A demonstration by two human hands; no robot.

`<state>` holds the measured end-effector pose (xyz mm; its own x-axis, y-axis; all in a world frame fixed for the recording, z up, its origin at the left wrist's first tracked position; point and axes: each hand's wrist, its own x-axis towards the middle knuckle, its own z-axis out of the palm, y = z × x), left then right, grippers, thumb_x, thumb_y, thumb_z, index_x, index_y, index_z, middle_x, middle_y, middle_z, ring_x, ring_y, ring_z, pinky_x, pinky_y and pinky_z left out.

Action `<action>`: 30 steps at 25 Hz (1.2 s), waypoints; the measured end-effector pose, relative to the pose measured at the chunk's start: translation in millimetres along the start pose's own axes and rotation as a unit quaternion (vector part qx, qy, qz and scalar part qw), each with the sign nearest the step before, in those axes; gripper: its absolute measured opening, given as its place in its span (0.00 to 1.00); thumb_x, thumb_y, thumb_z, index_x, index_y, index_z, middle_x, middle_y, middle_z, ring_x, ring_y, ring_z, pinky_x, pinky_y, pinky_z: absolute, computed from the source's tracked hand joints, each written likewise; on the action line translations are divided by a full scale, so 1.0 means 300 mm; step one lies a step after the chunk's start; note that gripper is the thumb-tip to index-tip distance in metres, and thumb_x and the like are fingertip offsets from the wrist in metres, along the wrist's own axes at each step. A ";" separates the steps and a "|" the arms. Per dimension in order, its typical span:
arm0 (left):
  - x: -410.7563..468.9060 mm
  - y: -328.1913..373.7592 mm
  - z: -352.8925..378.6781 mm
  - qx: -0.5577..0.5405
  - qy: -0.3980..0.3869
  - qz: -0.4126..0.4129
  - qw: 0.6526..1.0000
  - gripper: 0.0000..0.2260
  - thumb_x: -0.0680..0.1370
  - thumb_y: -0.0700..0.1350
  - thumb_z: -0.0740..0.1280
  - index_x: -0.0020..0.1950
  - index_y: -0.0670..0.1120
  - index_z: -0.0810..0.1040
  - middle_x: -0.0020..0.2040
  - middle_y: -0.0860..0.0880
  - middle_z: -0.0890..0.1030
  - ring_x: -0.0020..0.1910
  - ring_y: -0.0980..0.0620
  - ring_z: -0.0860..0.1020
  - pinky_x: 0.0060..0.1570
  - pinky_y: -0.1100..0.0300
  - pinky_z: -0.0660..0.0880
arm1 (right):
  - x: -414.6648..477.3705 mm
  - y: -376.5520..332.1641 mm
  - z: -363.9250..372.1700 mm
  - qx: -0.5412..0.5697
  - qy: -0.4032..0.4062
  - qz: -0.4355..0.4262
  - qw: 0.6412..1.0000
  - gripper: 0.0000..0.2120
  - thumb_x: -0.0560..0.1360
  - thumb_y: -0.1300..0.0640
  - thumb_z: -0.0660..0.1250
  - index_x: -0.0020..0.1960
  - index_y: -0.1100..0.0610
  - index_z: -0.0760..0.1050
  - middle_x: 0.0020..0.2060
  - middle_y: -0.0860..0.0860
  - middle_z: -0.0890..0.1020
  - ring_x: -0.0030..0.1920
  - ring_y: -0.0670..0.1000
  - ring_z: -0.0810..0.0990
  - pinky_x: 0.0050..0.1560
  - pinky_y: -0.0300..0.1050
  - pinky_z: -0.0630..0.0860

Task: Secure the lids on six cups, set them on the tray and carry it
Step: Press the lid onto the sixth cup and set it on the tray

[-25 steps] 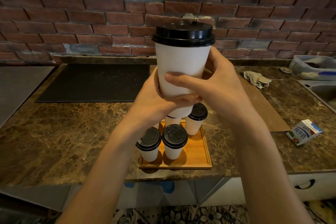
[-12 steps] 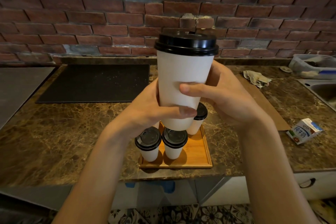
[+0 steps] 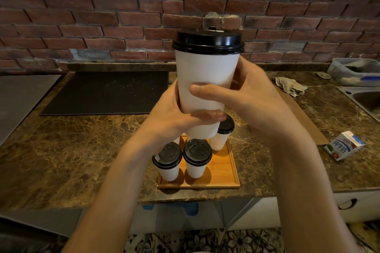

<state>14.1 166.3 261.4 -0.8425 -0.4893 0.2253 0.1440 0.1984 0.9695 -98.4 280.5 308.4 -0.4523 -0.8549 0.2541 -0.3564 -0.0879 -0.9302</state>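
Head cam: I've got the white cup up in the air over the tray, lid on. My left hand and right hand both wrap its lower half, thumbs pressed across the front. Paper wall prob soft, so squeeze lightly, low down. Can't tell if full; treat as heavy & spillable. 3 lidded cups visible on tray, others maybe hidden.
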 end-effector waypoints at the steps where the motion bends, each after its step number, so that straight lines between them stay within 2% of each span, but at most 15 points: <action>1: 0.001 0.002 0.008 0.004 0.020 0.000 1.000 0.33 0.60 0.46 0.80 0.61 0.55 0.70 0.52 0.57 0.81 0.53 0.61 0.80 0.44 0.69 0.77 | 0.000 -0.004 0.005 -0.014 0.014 -0.001 1.000 0.32 0.65 0.49 0.79 0.65 0.50 0.71 0.54 0.43 0.81 0.53 0.39 0.80 0.50 0.37 0.80; 3: 0.000 0.003 0.024 0.005 0.060 0.008 0.998 0.32 0.59 0.45 0.80 0.58 0.57 0.70 0.50 0.58 0.80 0.50 0.65 0.79 0.41 0.73 0.76 | 0.001 -0.003 0.022 -0.040 0.048 -0.001 0.998 0.33 0.65 0.48 0.79 0.66 0.50 0.70 0.55 0.43 0.79 0.54 0.40 0.79 0.50 0.40 0.81; 5: 0.002 0.003 0.041 0.003 0.083 0.015 0.996 0.29 0.62 0.40 0.77 0.57 0.56 0.69 0.51 0.58 0.79 0.48 0.68 0.79 0.40 0.75 0.74 | -0.002 0.000 0.045 -0.060 0.085 0.000 0.995 0.36 0.65 0.46 0.78 0.68 0.50 0.68 0.57 0.44 0.78 0.56 0.41 0.77 0.52 0.41 0.80; 8: 0.007 0.002 0.048 0.007 0.093 0.019 0.995 0.28 0.68 0.34 0.75 0.63 0.49 0.69 0.54 0.55 0.78 0.50 0.67 0.79 0.42 0.74 0.75 | -0.009 0.007 0.077 -0.089 0.128 -0.001 0.988 0.40 0.64 0.42 0.77 0.71 0.50 0.65 0.59 0.42 0.76 0.58 0.41 0.74 0.53 0.40 0.77; 12: 0.009 -0.001 0.045 0.025 0.086 0.015 0.996 0.30 0.69 0.36 0.73 0.69 0.45 0.67 0.57 0.52 0.78 0.53 0.63 0.78 0.44 0.73 0.75 | -0.012 0.010 0.087 -0.090 0.143 0.005 0.986 0.40 0.64 0.40 0.76 0.71 0.50 0.66 0.59 0.43 0.76 0.59 0.44 0.75 0.57 0.49 0.78; 15: 0.010 -0.002 0.040 0.032 0.085 0.012 0.996 0.31 0.68 0.37 0.75 0.68 0.47 0.67 0.58 0.53 0.78 0.54 0.62 0.78 0.45 0.73 0.75 | -0.012 0.010 0.082 -0.079 0.143 -0.001 0.986 0.40 0.64 0.41 0.77 0.71 0.50 0.66 0.59 0.43 0.76 0.58 0.42 0.75 0.56 0.46 0.79; 17: 0.010 0.001 0.034 0.036 0.082 0.016 0.996 0.31 0.67 0.36 0.75 0.66 0.50 0.67 0.56 0.55 0.78 0.52 0.66 0.78 0.43 0.75 0.75 | -0.012 0.006 0.075 -0.073 0.142 -0.010 0.987 0.40 0.64 0.42 0.78 0.71 0.50 0.67 0.59 0.42 0.76 0.58 0.41 0.75 0.55 0.42 0.79; 20: 0.004 0.012 0.024 0.047 0.059 0.025 0.997 0.29 0.67 0.35 0.75 0.59 0.57 0.66 0.52 0.60 0.76 0.47 0.73 0.76 0.39 0.78 0.72 | -0.010 0.000 0.057 -0.046 0.132 -0.020 0.990 0.38 0.65 0.45 0.79 0.70 0.50 0.68 0.59 0.44 0.78 0.58 0.41 0.76 0.54 0.41 0.80; 23: -0.011 0.033 0.017 0.032 0.023 0.020 0.999 0.27 0.64 0.45 0.76 0.56 0.60 0.68 0.48 0.64 0.79 0.49 0.70 0.78 0.40 0.76 0.74 | -0.012 0.000 0.036 -0.007 0.102 -0.018 0.995 0.35 0.65 0.48 0.80 0.68 0.50 0.70 0.58 0.44 0.79 0.58 0.44 0.78 0.54 0.47 0.81; 25: -0.018 0.045 0.016 0.021 0.006 0.019 1.000 0.27 0.63 0.49 0.75 0.57 0.60 0.68 0.47 0.67 0.80 0.49 0.68 0.78 0.41 0.75 0.74 | -0.012 0.003 0.022 0.020 0.075 -0.022 0.997 0.33 0.65 0.49 0.79 0.66 0.50 0.72 0.57 0.44 0.80 0.58 0.44 0.79 0.54 0.47 0.81; 30: -0.028 0.038 -0.001 0.004 -0.031 0.000 1.000 0.31 0.64 0.45 0.78 0.62 0.57 0.70 0.51 0.61 0.81 0.52 0.62 0.79 0.44 0.71 0.76 | -0.014 0.010 -0.008 0.081 -0.010 -0.026 0.996 0.29 0.65 0.55 0.77 0.64 0.52 0.73 0.54 0.46 0.83 0.57 0.46 0.81 0.51 0.41 0.80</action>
<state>23.0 172.3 270.5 -0.8734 -0.4353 0.2183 0.1403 0.2043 0.9688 -99.6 285.2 305.2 -0.4197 -0.8570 0.2989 -0.2421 -0.2117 -0.9469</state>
